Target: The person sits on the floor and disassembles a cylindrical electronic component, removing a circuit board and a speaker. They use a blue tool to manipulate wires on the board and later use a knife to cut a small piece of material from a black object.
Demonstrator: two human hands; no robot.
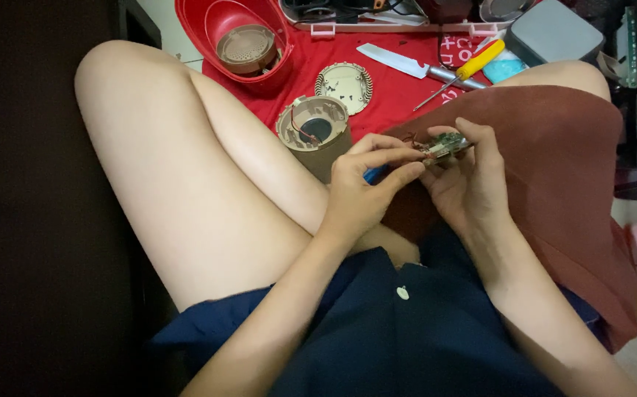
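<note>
Pinching that tiny circuit board [445, 145] by its edges, both your left hand [366, 187] and right hand [469, 173] are handling something light, stiff, fragile; beige housing [315, 132] sitting at 9 o'clock.

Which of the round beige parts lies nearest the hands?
The open beige cylinder housing with a red wire inside, right beside the left hand; the flat disc and grille lie farther off.

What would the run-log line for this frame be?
left hand: pinches circuit board | right hand: holds the board | beige cylinder housing: open, beside left hand | screwdriver: untouched on red cloth
</note>
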